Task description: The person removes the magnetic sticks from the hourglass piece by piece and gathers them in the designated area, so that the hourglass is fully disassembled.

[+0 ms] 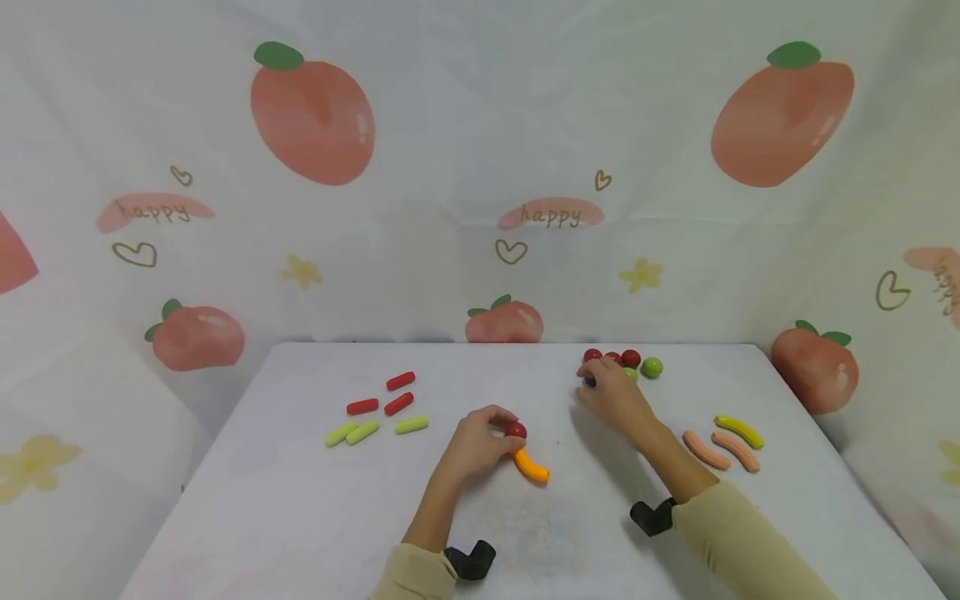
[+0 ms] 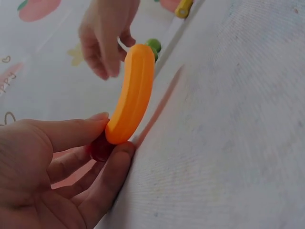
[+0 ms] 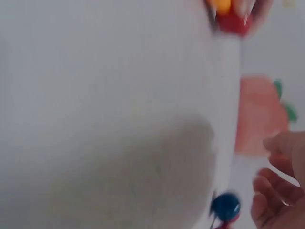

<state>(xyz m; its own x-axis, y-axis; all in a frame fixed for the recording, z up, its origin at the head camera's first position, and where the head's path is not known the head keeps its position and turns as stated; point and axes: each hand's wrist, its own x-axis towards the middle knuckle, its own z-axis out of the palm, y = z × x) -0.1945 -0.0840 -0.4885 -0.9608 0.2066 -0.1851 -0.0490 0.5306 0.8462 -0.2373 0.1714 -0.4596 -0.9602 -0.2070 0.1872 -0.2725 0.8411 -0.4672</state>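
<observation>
In the head view my left hand (image 1: 477,443) is low over the middle of the white table, its thumb and fingers pinching a small shiny red ball (image 1: 516,430). An orange curved, banana-like piece (image 1: 532,468) meets the ball at the thumb and fingertips; the left wrist view shows its near end against the ball. My right hand (image 1: 617,397) hovers at the back right, fingers loosely bent. Beside its fingertips is a dark blue ball (image 3: 226,206), apart from them in the right wrist view. Several red balls (image 1: 631,358) and green balls (image 1: 652,367) sit behind that hand, partly hidden.
Three red rods (image 1: 399,404) and three light green rods (image 1: 411,425) lie on the left of the table (image 1: 300,517). To the right are two pink curved pieces (image 1: 707,450) and a yellow curved piece (image 1: 739,432). A fruit-printed cloth (image 1: 420,250) hangs behind.
</observation>
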